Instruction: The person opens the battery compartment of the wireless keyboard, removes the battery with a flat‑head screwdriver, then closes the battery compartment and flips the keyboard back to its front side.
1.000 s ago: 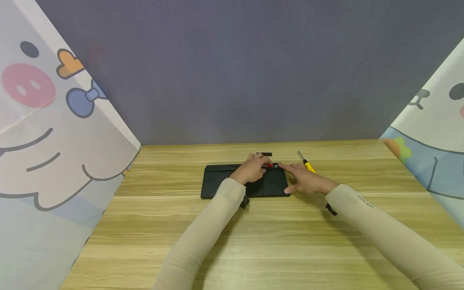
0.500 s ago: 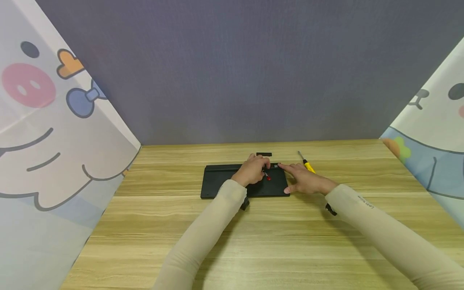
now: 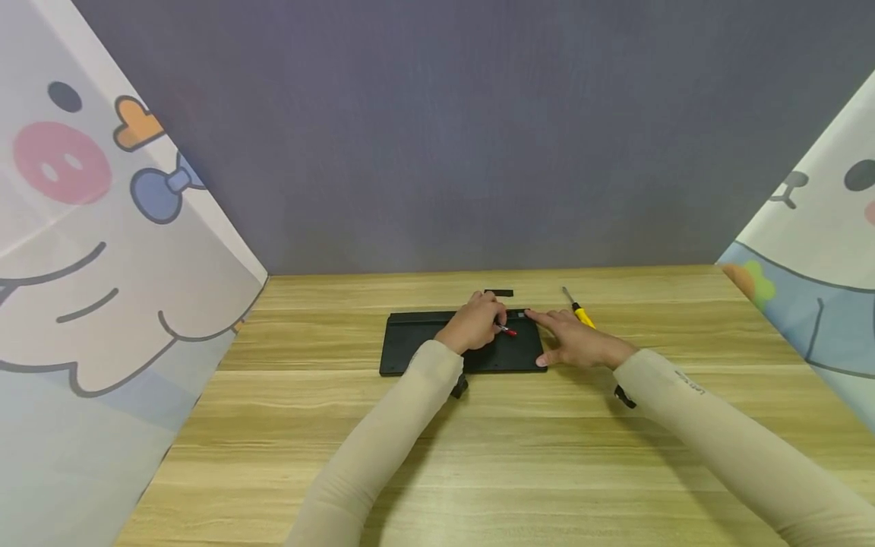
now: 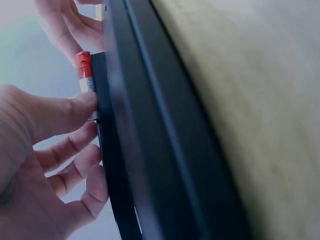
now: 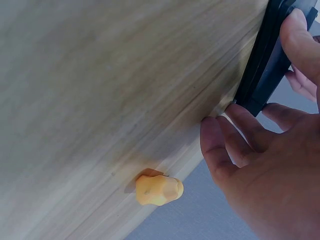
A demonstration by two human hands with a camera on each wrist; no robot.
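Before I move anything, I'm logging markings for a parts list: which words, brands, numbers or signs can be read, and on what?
"Let…" on the right sleeve: seems to start so; the rest is too small to read.
Red-and-silver battery in the left hand: marks on its pale part, too small to read.
No other text can be made out.

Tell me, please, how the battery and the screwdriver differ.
The battery shows red and white; the screwdriver has a yellow handle. The battery is pinched in the left hand, while the screwdriver lies on the table, unheld. Both are slim and partly hidden in the head view.
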